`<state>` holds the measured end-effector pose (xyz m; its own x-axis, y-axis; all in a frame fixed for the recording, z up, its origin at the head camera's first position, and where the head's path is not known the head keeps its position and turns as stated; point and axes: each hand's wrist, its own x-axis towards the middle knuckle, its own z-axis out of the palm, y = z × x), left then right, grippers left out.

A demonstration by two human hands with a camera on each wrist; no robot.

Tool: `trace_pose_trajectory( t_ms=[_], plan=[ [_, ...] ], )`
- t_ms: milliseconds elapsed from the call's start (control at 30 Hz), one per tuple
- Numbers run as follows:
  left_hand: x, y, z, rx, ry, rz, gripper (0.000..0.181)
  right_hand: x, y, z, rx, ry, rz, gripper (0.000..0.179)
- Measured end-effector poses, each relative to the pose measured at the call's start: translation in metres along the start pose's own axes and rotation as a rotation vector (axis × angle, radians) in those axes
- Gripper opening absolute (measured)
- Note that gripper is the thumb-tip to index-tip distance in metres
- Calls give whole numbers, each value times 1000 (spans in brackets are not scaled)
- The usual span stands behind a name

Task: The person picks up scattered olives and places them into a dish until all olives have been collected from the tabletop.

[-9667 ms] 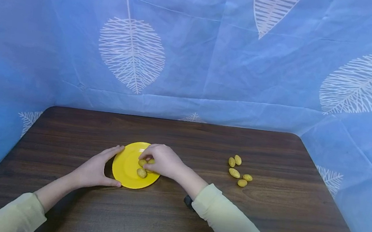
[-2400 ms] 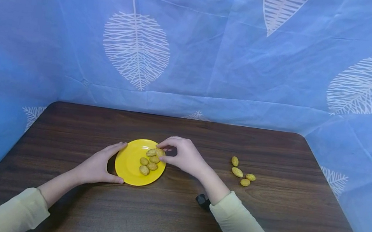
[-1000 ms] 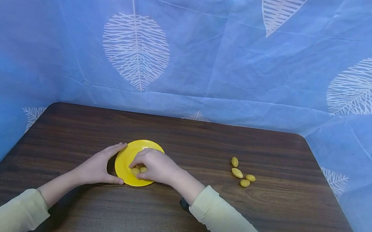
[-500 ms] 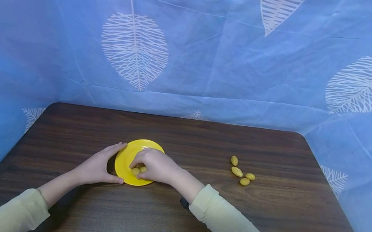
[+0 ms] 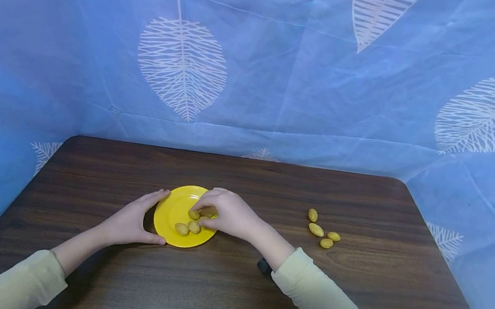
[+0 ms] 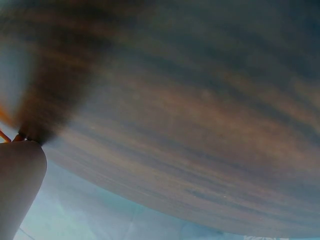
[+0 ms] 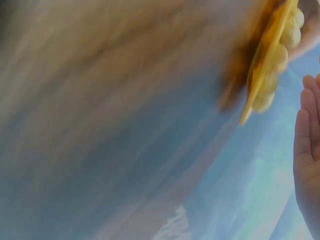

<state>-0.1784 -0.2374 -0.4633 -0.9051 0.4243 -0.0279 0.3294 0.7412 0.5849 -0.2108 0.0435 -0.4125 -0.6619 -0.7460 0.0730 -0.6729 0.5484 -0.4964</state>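
A round yellow plate (image 5: 167, 214) lies left of centre on the table, with several mottled yellow oval pieces, nut-like in shape, towards its right side. My left hand (image 5: 131, 223) rests at its left rim, thumb and fingers spread, tips touching the edge. Over the right part of the plate is my right hand (image 5: 234, 218); thumb and forefinger stand apart around an oval piece (image 5: 194, 214), and another oval piece (image 5: 194, 227) sits by the thumb tip. In the right wrist view the other fingers (image 7: 307, 110) are fairly straight, beside the raised row of pieces.
Several more oval pieces (image 5: 316, 230) lie loose on the dark wood table (image 5: 239, 289), right of the plate. A dark device (image 5: 264, 267) is at the right wrist. A blue cloth with white leaf prints (image 5: 258, 72) hangs behind and around the table.
Against the oldest frame, one fewer piece lies loose at right and more sit on the plate. Within the last half second my right hand has drawn back rightward, uncovering pieces. The left hand stays put.
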Motion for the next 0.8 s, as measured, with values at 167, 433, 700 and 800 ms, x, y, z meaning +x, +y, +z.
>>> trace_pose_trajectory(
  t_ms=[167,433,700,800],
  plan=[
    [0,2,-1,-4,1,-7,113,-12,9,-14,2,60,23,31],
    [-1,6,-2,-10,2,-10,113,-34,24,-36,22,155,60,33],
    [-1,3,-1,-10,0,-15,113,-56,40,-54,91,264,103,32],
    [-1,2,0,-8,2,-11,114,-65,48,-58,99,309,115,32]
  ],
)
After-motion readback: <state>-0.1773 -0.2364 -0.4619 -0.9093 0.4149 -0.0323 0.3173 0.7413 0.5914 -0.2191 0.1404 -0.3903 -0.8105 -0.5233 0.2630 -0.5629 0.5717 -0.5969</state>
